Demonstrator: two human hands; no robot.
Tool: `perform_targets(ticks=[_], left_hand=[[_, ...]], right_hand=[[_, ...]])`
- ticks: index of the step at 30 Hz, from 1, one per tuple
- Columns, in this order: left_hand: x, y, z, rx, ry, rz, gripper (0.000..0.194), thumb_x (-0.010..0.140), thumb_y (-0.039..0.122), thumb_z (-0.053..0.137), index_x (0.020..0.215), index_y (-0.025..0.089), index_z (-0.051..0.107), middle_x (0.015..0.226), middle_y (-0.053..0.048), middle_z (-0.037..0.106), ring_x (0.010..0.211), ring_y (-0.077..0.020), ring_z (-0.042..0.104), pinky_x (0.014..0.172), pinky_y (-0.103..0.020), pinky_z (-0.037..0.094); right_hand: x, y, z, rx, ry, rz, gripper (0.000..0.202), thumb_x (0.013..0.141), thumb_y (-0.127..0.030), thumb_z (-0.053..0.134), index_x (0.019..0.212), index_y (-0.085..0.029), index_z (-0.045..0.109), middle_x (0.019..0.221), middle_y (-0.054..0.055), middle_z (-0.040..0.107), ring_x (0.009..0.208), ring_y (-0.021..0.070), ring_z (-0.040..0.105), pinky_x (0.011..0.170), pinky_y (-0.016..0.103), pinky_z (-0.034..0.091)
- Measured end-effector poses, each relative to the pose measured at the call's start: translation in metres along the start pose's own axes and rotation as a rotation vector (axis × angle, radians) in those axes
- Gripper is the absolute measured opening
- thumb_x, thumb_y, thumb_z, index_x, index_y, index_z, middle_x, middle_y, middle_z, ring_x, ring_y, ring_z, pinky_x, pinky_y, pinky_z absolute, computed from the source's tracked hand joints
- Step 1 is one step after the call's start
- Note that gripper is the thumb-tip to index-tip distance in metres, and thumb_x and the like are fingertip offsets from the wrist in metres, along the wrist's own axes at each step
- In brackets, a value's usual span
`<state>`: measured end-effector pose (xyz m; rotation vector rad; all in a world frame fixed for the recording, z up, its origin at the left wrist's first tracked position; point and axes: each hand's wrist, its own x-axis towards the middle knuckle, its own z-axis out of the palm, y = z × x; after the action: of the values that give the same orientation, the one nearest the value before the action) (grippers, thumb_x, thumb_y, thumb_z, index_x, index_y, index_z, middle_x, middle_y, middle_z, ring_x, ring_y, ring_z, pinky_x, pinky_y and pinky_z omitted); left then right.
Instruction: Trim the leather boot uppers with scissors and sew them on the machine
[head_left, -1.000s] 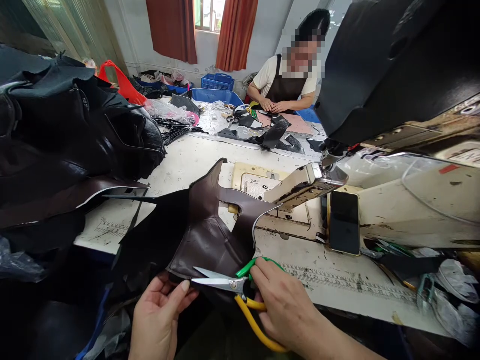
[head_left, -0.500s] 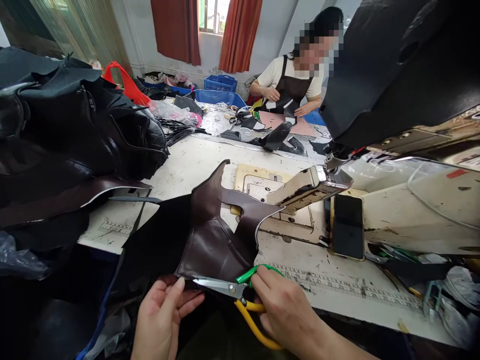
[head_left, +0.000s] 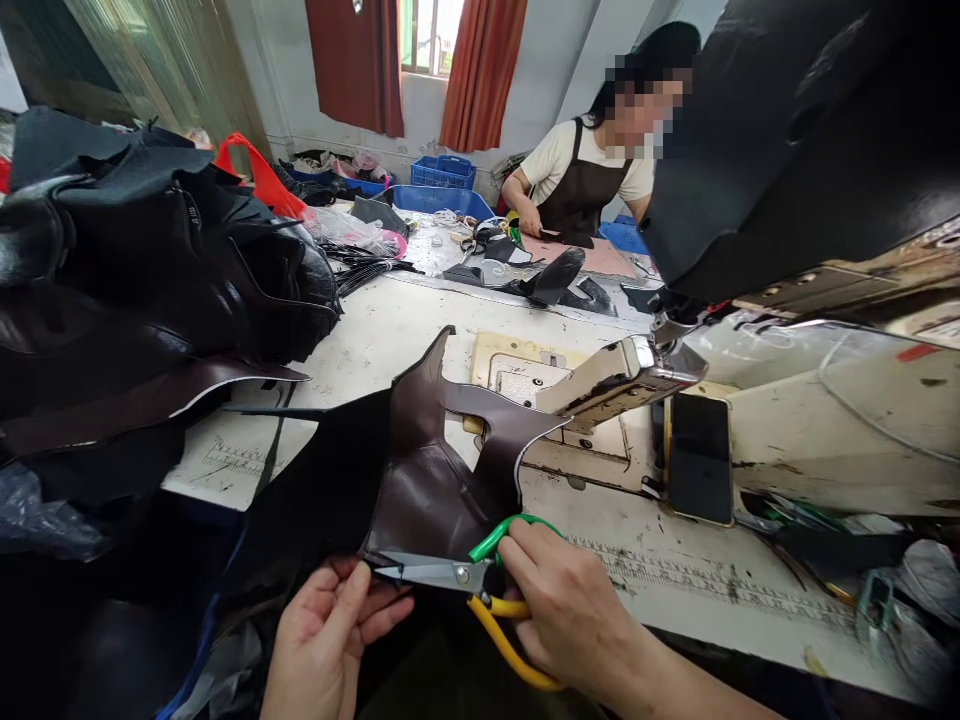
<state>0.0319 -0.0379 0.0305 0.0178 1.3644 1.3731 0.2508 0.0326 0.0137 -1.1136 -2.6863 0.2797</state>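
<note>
A dark brown leather piece (head_left: pixel 435 490) with a cut-out and black lining lies partly on the sewing machine bed and hangs toward me. My left hand (head_left: pixel 322 635) pinches its near edge between thumb and fingers. In my right hand (head_left: pixel 562 605) are scissors (head_left: pixel 431 571) with one green and one yellow handle. Their blades are slightly apart at the tips, around the leather's near edge beside my left fingertips. What exactly lies between the blades is too small to make out.
Black leather pieces (head_left: pixel 150 260) are heaped at the left. The sewing machine arm (head_left: pixel 630 370) juts in from the right, near a phone (head_left: pixel 699 455). Across the table, a co-worker (head_left: pixel 585 190) handles a dark piece on a pink board (head_left: pixel 611 259).
The scissors' tips have moved slightly left, over the leather edge at my left fingertips. Across the table, the co-worker has lowered the dark piece to the pink board.
</note>
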Motion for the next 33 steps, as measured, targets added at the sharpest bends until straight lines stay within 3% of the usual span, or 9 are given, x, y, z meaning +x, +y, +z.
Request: perform_targets(ticks=[10,17,23,33], left_hand=[[0.0,-0.005,0.002,0.024,-0.022,0.009,0.047,0.054,0.046,0.089,0.084,0.015,0.072,0.09,-0.005,0.074,0.082,-0.0257,0.072,0.07,-0.033,0.063],[0.001,-0.008,-0.002,0.067,-0.016,0.064,0.043,0.054,0.047,0.089,0.076,0.015,0.071,0.079,-0.004,0.074,0.076,-0.0245,0.072,0.072,-0.034,0.063],[0.003,-0.013,-0.004,0.235,-0.013,0.188,0.041,0.058,0.05,0.085,0.074,0.015,0.072,0.073,-0.004,0.072,0.072,-0.0239,0.072,0.068,-0.031,0.063],[0.003,-0.017,-0.007,0.22,-0.018,0.187,0.04,0.062,0.05,0.083,0.077,0.015,0.07,0.074,-0.003,0.071,0.073,-0.0229,0.072,0.07,-0.03,0.063]], right_hand=[[0.003,-0.011,0.003,0.033,0.008,0.07,0.03,0.052,-0.005,0.051,0.076,-0.021,0.042,0.077,0.002,0.05,0.068,0.0179,0.044,0.055,0.03,0.025],[-0.002,-0.007,0.007,0.035,0.074,0.003,0.031,0.048,-0.004,0.045,0.073,-0.022,0.038,0.072,0.001,0.046,0.062,0.0165,0.041,0.052,0.03,0.022],[0.0,-0.01,-0.002,0.015,0.091,0.011,0.028,0.052,-0.005,0.046,0.074,-0.021,0.04,0.074,0.002,0.048,0.066,0.0182,0.043,0.055,0.032,0.025],[-0.004,-0.013,0.0,0.139,0.06,0.049,0.028,0.054,-0.003,0.047,0.073,-0.021,0.039,0.071,0.001,0.049,0.06,0.0154,0.042,0.052,0.029,0.025]])
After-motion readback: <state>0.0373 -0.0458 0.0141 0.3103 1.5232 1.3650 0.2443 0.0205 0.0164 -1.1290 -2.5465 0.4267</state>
